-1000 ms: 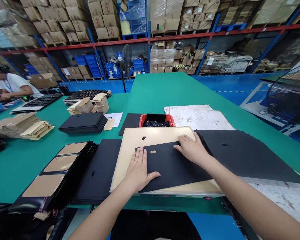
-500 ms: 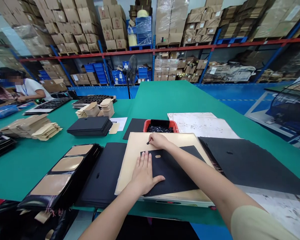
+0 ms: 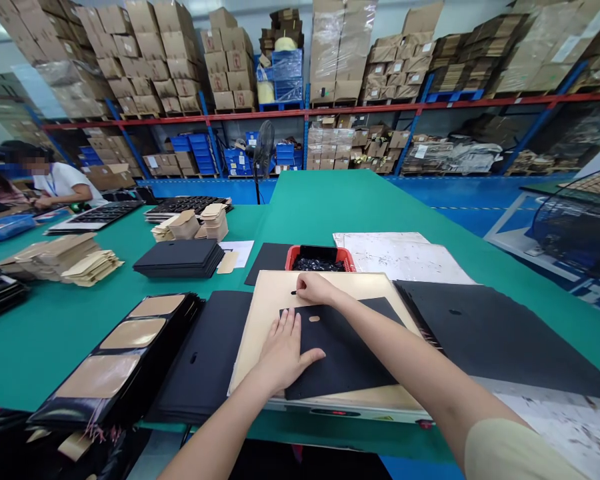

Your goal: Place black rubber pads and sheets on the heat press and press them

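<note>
My left hand [image 3: 283, 353] lies flat with spread fingers on a black sheet [image 3: 350, 353] that has a small oval hole near its top edge. The sheet rests on a cream-coloured board [image 3: 275, 300] on top of a low device. Beyond the sheet's top edge, my right hand [image 3: 314, 289] is closed in a pinch on a small black piece [image 3: 294, 293], over the board. A red basket [image 3: 351, 260] of small black pieces stands just behind the board.
Black sheets [image 3: 500, 327] are stacked on the right, more black sheets [image 3: 205, 353] on the left. Farther left lies a pile with brown patches [image 3: 100, 375]. Cardboard stacks [image 3: 63, 257] and a black stack [image 3: 177, 259] stand behind. A person [image 3: 65, 183] sits far left.
The view has tilted up slightly, so the table things appear lower. My left hand stays on the sheet. My right hand still pinches the small black piece, which now shows flatter against the board.
</note>
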Demonstrator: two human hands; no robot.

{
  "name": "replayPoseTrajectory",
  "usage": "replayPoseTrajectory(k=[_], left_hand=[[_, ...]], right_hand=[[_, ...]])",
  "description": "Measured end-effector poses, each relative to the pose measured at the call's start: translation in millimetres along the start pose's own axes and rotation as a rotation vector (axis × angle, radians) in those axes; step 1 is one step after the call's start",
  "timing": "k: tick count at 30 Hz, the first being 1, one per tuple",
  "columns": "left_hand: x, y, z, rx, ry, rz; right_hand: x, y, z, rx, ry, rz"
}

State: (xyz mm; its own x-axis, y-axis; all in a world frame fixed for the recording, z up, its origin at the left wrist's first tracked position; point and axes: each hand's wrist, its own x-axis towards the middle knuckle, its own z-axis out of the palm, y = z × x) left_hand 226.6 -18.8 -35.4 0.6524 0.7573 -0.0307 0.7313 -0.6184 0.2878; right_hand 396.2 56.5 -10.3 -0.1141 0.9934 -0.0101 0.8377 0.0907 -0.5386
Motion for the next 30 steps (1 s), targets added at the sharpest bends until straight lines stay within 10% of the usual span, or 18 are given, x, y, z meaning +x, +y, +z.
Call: replayPoseTrajectory(k=[7,16,25,30], left_hand=[[8.0,-18.2,-16.8,-0.321,0.395,-0.047],[15.9,-6.9,-17.5,-0.466,0.372,0.07],[17.8,-18.1,-2.9,-0.313,0.265,0.176],[3.3,-30.5,17.4,-0.089,0.081,0.225]], right_hand=[[-52.9,-13.2,4.0,0.252,-0.025,-0.122],[-84.0,-9.9,-4.9,0.769,-0.031,0.081],[-91.2,6.7,-10.1,0.488,0.095,0.18],[-95.1,13.6,-8.9,0.582,-0.038,0.308]])
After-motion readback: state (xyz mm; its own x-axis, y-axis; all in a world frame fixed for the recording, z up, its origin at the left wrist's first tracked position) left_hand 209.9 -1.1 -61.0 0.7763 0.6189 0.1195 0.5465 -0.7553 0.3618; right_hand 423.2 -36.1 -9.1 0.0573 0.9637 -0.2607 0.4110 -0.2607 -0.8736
